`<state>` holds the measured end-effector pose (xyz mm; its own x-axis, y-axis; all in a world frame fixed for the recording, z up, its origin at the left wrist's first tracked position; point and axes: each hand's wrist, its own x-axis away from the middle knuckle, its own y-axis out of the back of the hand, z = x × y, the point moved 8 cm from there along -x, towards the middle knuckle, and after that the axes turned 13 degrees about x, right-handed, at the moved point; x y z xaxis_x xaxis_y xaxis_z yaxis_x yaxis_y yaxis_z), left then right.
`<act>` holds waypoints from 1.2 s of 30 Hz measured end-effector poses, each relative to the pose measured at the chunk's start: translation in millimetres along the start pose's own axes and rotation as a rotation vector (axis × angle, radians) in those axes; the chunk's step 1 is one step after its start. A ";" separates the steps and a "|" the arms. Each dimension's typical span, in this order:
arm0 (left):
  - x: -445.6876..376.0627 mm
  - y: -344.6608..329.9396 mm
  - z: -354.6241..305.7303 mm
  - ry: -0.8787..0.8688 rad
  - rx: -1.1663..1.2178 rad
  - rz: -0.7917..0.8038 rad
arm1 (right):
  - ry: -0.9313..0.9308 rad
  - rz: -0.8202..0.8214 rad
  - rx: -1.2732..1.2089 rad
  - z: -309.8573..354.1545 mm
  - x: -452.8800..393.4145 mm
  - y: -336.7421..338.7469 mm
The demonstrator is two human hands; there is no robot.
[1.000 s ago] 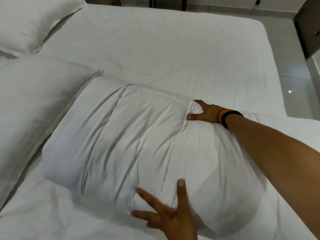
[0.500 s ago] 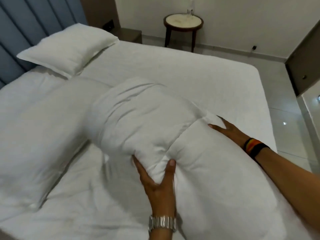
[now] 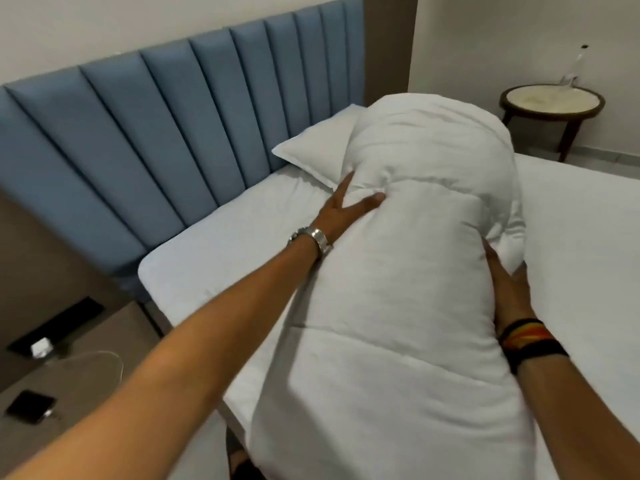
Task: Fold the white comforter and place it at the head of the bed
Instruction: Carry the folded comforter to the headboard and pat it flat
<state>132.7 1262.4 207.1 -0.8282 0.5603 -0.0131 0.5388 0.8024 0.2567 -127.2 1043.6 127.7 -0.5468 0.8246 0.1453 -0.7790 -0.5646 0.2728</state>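
Note:
The white comforter (image 3: 408, 265) is a thick folded bundle, raised off the mattress between my two hands. My left hand (image 3: 343, 211), with a metal watch at the wrist, grips its left side with the thumb pressed into the fabric. My right hand (image 3: 507, 289), with dark and striped wristbands, holds its right side from below. The bundle's far end hides part of a white pillow (image 3: 315, 152) that lies by the blue padded headboard (image 3: 166, 126). The bed (image 3: 221, 244) has a white sheet.
A brown bedside table (image 3: 69, 368) at the left holds a dark phone (image 3: 29, 407), a white plug in a socket strip and a cable. A round wooden side table (image 3: 550, 105) with a clear bottle stands at the far right wall.
The comforter has been lifted off the bed and carried toward the headboard. My left hand moved from its front edge to its left side. My view swung left to the headboard.

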 end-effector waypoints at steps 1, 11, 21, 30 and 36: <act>-17.8 23.3 3.3 -0.007 0.008 0.033 | 0.024 -0.011 0.016 16.7 -0.1 -39.8; -279.6 329.8 64.1 -0.073 -0.240 0.234 | -0.087 -0.140 -0.254 119.7 -50.4 -440.0; -399.2 454.4 254.8 0.145 -0.587 0.325 | -0.446 0.127 -0.044 42.5 -103.6 -683.5; -335.8 407.0 422.7 -0.224 -0.947 0.034 | 0.250 0.116 1.010 34.2 -171.7 -790.2; -331.7 405.0 416.8 -0.129 -0.997 0.083 | 0.237 0.331 1.027 13.0 -173.3 -780.4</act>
<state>689.9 1487.2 -87.4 -0.7391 0.6720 -0.0474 0.1706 0.2548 0.9518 579.5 1341.8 -98.0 -0.8118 0.5484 0.2006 -0.0177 -0.3666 0.9302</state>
